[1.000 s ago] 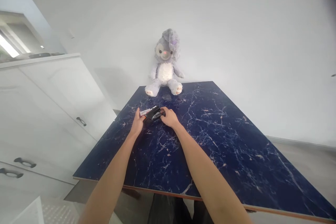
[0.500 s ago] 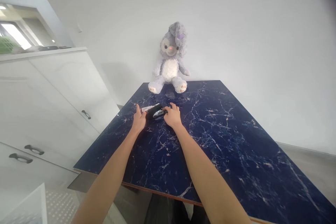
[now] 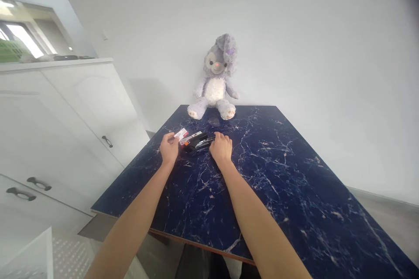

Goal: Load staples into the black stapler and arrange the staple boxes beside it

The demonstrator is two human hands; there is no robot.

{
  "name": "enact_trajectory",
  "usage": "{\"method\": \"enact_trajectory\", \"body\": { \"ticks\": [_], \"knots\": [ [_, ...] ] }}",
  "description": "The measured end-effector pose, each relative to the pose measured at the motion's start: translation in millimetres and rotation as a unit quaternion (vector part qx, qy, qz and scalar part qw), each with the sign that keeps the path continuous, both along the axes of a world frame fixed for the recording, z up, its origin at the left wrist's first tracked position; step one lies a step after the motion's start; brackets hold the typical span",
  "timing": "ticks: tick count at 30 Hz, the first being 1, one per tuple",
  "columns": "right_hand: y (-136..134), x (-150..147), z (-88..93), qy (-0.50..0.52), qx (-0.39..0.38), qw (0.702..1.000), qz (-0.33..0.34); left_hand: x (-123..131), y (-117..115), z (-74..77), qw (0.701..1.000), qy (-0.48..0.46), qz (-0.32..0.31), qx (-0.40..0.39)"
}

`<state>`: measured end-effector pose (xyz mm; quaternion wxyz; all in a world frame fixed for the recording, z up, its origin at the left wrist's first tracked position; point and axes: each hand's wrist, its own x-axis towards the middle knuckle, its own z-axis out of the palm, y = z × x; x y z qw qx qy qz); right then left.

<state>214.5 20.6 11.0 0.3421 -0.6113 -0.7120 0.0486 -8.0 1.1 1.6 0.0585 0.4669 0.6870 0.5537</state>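
Seen from above on a dark blue marble-patterned tabletop (image 3: 278,174): two bare forearms stretched toward the far end, hands working at a small cluster of objects. Left hand (image 3: 169,148) curled, fingertips pinched on a small white-and-red box (image 3: 181,134) lifted just off the surface at its upper right. Right hand (image 3: 221,149) resting palm down, fingers bent against the near right end of a glossy black stapler-like device (image 3: 199,142) lying flat on the table; whether actually gripped or merely steadied, impossible to tell from this angle. Device placed between the two hands, slightly nearer the right one, with a thin white-and-orange strip (image 3: 190,137) along its far left edge, just beside the pinched box. Further back, propped upright against a plain white wall (image 3: 294,39) at the table's far edge: a grey-lilac plush rabbit with a white belly and pink-soled feet (image 3: 215,82), well apart from the hands. To the left, standing close by the table: a white cabinet with panelled doors and dark metal handles (image 3: 65,126). Visible at lower left, below the table edge: a white mesh-sided container (image 3: 42,257).
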Motion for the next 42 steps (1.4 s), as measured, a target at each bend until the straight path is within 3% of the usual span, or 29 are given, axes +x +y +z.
{"method": "enact_trajectory", "body": {
  "ticks": [5, 14, 18, 22, 25, 29, 33, 36, 39, 42],
  "knots": [
    [9.4, 12.1, -1.1, 0.13, -0.041, 0.99, 0.018, -6.7, 1.7, 0.7, 0.998, -0.003, 0.067, -0.008],
    [11.8, 20.7, -5.4, 0.31, -0.019, 0.951, -0.017, -15.0, 4.8, 2.7, 0.997, 0.011, 0.055, -0.055],
    [12.2, 22.6, -6.7, 0.355, -0.018, 0.932, -0.062, -10.8, 3.4, 5.7, 0.987, 0.132, -0.014, -0.089],
    [12.9, 27.8, -9.0, 0.304, -0.031, 0.949, -0.073, -4.5, 1.5, 7.8, 0.963, 0.223, -0.066, -0.135],
    [8.8, 32.3, -11.3, 0.321, -0.059, 0.945, -0.032, -4.0, -1.7, 11.8, 0.954, 0.245, -0.083, -0.151],
    [-1.2, 37.1, -16.1, 0.352, -0.12, 0.925, 0.081, -4.2, -5.8, 14.6, 0.948, 0.261, -0.11, -0.142],
    [-7.1, 39.7, -22.0, 0.377, -0.121, 0.913, 0.104, -2.8, -7.2, 13.6, 0.959, 0.243, -0.091, -0.116],
    [-8.3, 40.8, -25.9, 0.441, -0.124, 0.882, 0.109, -5.5, -7.1, 17.3, 0.963, 0.224, -0.097, -0.114],
    [-11.3, 40.1, -28.9, 0.453, -0.163, 0.865, 0.14, -14.6, -5.0, 21.9, 0.969, 0.216, -0.055, -0.105],
    [-17.7, 37.4, -29.2, 0.426, -0.18, 0.87, 0.172, -26.9, -1.8, 19.0, 0.969, 0.195, 0.007, -0.152]
  ]
}}
